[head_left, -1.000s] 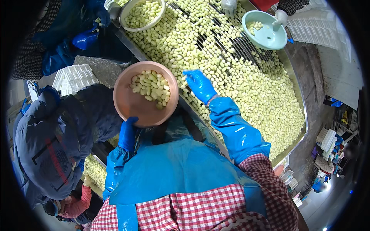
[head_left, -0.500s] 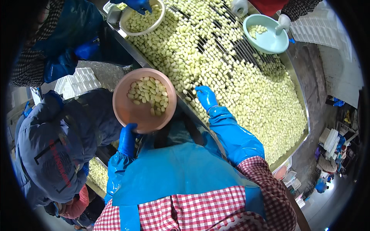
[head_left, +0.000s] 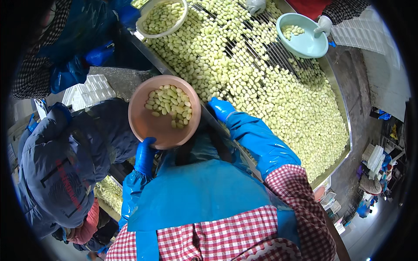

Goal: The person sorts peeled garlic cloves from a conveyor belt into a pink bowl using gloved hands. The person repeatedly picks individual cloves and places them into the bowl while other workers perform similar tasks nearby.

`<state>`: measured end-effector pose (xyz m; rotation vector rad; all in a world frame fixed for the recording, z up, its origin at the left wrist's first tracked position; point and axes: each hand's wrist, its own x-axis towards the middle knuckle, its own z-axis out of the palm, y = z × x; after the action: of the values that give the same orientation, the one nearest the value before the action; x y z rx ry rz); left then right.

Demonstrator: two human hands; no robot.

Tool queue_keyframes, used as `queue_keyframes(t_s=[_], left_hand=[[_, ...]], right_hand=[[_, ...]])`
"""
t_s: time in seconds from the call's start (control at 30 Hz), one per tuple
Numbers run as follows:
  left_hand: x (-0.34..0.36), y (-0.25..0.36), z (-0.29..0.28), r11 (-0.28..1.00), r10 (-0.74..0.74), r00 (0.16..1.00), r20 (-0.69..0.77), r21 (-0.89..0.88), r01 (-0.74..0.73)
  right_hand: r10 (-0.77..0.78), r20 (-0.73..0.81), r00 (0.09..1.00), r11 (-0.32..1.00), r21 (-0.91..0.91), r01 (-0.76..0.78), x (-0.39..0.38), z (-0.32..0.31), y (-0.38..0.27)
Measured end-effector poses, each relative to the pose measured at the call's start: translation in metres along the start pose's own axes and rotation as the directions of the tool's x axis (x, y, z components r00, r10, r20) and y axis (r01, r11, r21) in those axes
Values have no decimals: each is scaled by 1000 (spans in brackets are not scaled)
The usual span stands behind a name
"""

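In my left hand (head_left: pixel 146 150), blue-gloved, is the near rim of a pinkish-brown basin (head_left: pixel 150 124), held at my side of the table. Pale green oval pieces (head_left: pixel 170 104), perhaps grapes or a similar fruit, lie along the basin's far side. My right hand (head_left: pixel 222 108), in a blue glove, is at the table's near metal edge beside the basin. Its fingers are curled together over the pieces there, and whatever they hold is hidden. A thick layer of the same pieces (head_left: pixel 296 122) covers the slatted sorting table (head_left: pixel 278 54).
Across the table, a person's white-gloved hand (head_left: pixel 323 25) grips a light-green basin (head_left: pixel 305 43). A cream basin (head_left: pixel 163 19) full of pieces rests at the far left edge, near another blue-gloved person. Close on my left stands a person in a dark padded jacket (head_left: pixel 65 161).
My right hand has drawn left from among the pieces to the table edge near the basin. My left hand and basin stay nearly still. The other person's blue hand has left the cream basin.
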<state>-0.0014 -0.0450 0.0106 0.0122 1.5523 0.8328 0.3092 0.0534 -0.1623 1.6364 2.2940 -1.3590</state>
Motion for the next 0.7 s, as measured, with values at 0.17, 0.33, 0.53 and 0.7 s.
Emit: queue_keyframes(t_s=[0.17,0.33,0.53,0.7], left_hand=[[-6,-3,4,1000,10,999,-41,-29,-12],[-9,-2,6,1000,-7,998,-70,-24,5],[-11,-8,2,981,122,993,-6,154,-120],[-11,2,16,996,-5,1000,-19,-91,3]], right_hand=[[-60,-417,907,955,241,174,31,-37,-7],[233,-242,942,825,562,-59,100,-59,-40],[431,-145,891,688,692,-220,114,-24,-38],[177,-282,943,933,353,-69,95,-25,-7]])
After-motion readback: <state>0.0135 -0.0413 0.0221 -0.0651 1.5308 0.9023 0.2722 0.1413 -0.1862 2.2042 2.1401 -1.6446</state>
